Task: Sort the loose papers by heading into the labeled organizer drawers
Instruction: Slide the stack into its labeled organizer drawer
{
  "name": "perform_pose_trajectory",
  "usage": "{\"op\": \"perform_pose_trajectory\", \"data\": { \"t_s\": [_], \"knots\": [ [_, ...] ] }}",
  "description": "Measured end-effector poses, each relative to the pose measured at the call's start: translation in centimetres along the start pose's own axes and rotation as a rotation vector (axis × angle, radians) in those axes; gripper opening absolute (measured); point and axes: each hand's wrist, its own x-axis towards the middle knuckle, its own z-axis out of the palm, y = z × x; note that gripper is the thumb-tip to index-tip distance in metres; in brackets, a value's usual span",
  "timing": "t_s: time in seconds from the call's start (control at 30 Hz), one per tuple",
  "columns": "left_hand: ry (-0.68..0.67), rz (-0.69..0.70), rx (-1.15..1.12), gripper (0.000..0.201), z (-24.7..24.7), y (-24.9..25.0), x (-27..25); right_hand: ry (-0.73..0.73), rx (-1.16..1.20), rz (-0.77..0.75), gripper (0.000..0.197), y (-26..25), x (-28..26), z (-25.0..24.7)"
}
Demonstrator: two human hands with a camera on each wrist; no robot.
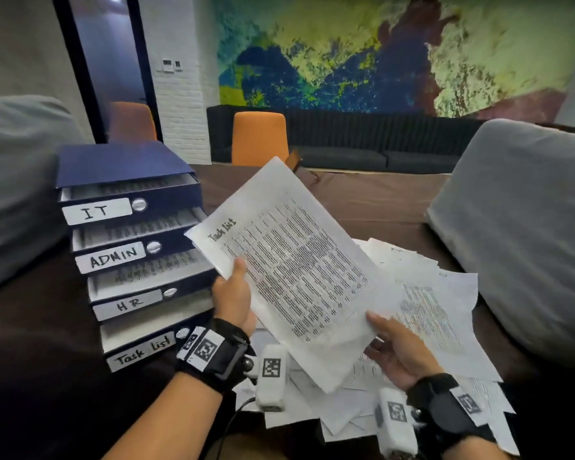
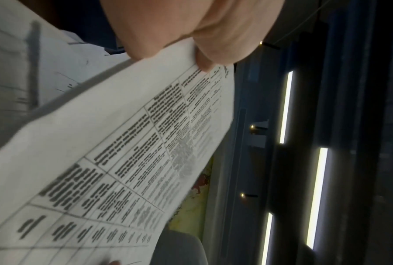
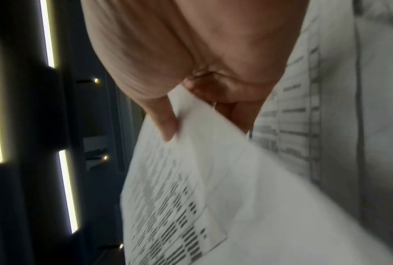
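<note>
Right now both hands are holding one sheet headed "Task list" (image 1: 289,270) up in the air above the loose papers (image 1: 429,313) scattered on the surface (image 1: 30,343). The left hand (image 1: 231,298) is pinching its left edge, thumb on top, and the right hand (image 1: 397,348) is pinching the near lower corner, so each grip is pressed on the paper rather than spread. The sheet's long axis is running from near right to far left, its heading end leaning toward the organizer (image 1: 127,180). The matching drawer, labelled Task list (image 1: 143,350) (the lowest of four), is lying down and left of the sheet, just beside the left wrist, so the left hand looks the nearer one to feed it in.
</note>
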Motion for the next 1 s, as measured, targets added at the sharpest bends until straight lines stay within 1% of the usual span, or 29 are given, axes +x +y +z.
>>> {"op": "perform_pose_trajectory", "data": {
  "t_s": [0.03,0.07,0.13,0.17,0.2,0.23,0.27,0.3,0.33,0.4,0.43,0.5,0.57,0.6,0.63,0.67,0.7,0.8,0.83,0.87,0.93,1.0],
  "knots": [
    [-0.008,-0.044,-0.011,0.079,-0.3,-0.6,0.1,-0.004,0.024,0.035,0.022,0.6,-0.2,0.8],
    [-0.053,-0.065,-0.044,0.084,-0.4,-1.2,0.1,-0.018,0.036,0.052,0.025,1.1,-0.3,1.5],
    [-0.167,-0.030,-0.165,0.067,-0.3,-0.8,-1.6,-0.011,0.009,0.065,0.028,1.1,0.1,2.4],
    [-0.194,0.006,-0.241,0.064,-0.6,-0.2,-2.3,0.001,-0.028,0.070,0.027,0.6,0.4,2.5],
    [-0.224,0.051,-0.330,0.069,-0.8,0.2,-2.9,-0.002,-0.066,0.077,0.027,-0.1,0.6,2.5],
    [-0.230,0.069,-0.367,0.078,-1.6,0.7,-3.3,0.003,-0.108,0.098,0.029,-0.7,0.9,2.3],
    [-0.257,0.057,-0.425,0.087,-2.4,0.9,-3.5,-0.010,-0.152,0.125,0.034,-1.5,0.9,2.2],
    [-0.269,0.021,-0.430,0.096,-3.3,1.2,-3.9,-0.020,-0.195,0.158,0.038,-2.1,0.8,1.9],
    [-0.272,-0.005,-0.463,0.103,-4.2,1.1,-4.2,-0.027,-0.224,0.181,0.036,-2.7,0.8,1.7],
    [-0.232,-0.063,-0.498,0.108,-6.0,0.9,-4.7,-0.043,-0.264,0.220,0.016,-3.9,0.4,1.4],
    [-0.226,-0.094,-0.503,0.111,-6.7,0.8,-5.1,-0.026,-0.275,0.228,0.013,-4.4,0.0,1.3],
    [-0.196,-0.131,-0.546,0.111,-7.9,0.5,-5.3,-0.006,-0.330,0.236,0.017,-4.8,0.4,0.7],
    [-0.099,-0.130,-0.563,0.102,-8.3,0.5,-5.3,0.007,-0.410,0.242,0.025,-4.7,1.1,0.4],
    [-0.083,-0.120,-0.563,0.103,-8.3,0.6,-5.3,0.039,-0.450,0.249,0.030,-4.8,1.4,0.2],
    [-0.097,-0.115,-0.570,0.105,-8.2,0.6,-5.3,0.041,-0.471,0.258,0.036,-4.9,1.3,0.2],
    [-0.115,-0.122,-0.567,0.106,-8.1,0.7,-5.3,0.051,-0.482,0.266,0.036,-5.1,1.2,0.4],
    [-0.128,-0.143,-0.567,0.108,-8.2,0.7,-5.1,0.033,-0.481,0.265,0.036,-5.4,1.1,0.4],
    [-0.139,-0.193,-0.588,0.113,-8.6,0.3,-4.2,-0.009,-0.443,0.268,0.044,-5.9,1.5,0.6],
    [-0.153,-0.198,-0.584,0.114,-8.6,0.4,-4.1,-0.028,-0.410,0.272,0.041,-6.1,1.6,0.8],
    [-0.183,-0.187,-0.575,0.115,-8.6,0.3,-4.0,-0.045,-0.364,0.276,0.038,-6.4,1.6,1.4],
    [-0.194,-0.166,-0.568,0.112,-8.6,0.3,-4.0,-0.101,-0.318,0.287,0.038,-6.6,1.8,2.7],
    [-0.155,-0.134,-0.560,0.107,-8.8,0.2,-3.7,-0.148,-0.319,0.296,0.042,-6.4,2.2,4.4]
  ]
}}
